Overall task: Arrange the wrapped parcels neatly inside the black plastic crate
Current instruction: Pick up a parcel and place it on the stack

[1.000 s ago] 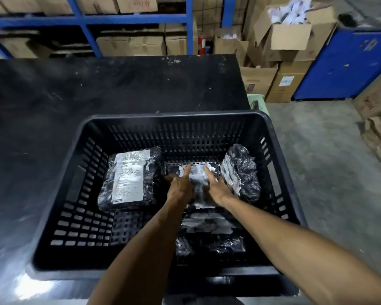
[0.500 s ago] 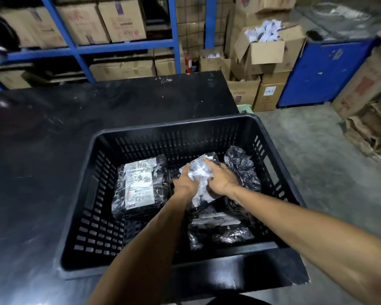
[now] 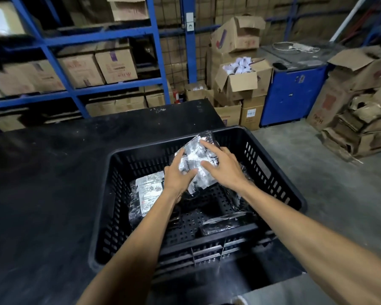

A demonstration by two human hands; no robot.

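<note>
The black plastic crate [image 3: 275,172] sits on the right end of a dark table. Both my hands hold one black-wrapped parcel [image 3: 196,158] with a crumpled white label, tilted and raised above the crate's middle. My left hand [image 3: 178,177] grips its lower left side; my right hand [image 3: 223,168] lies over its right side. On the crate floor at the left lies a labelled parcel [image 3: 149,193]. Near the front wall rests another parcel [image 3: 223,224]. A further parcel [image 3: 243,170] shows partly behind my right wrist.
The dark table [image 3: 53,183] stretches left and behind the crate. Blue shelving [image 3: 156,51] with cardboard boxes stands beyond it. Stacked open cartons [image 3: 240,80] and a blue cabinet [image 3: 293,93] stand at the back right, flattened cardboard [image 3: 359,133] on the concrete floor.
Both hands have lifted the labelled parcel from the crate floor up above its middle, tilting it. The camera has tipped upward, so the crate sits lower in view.
</note>
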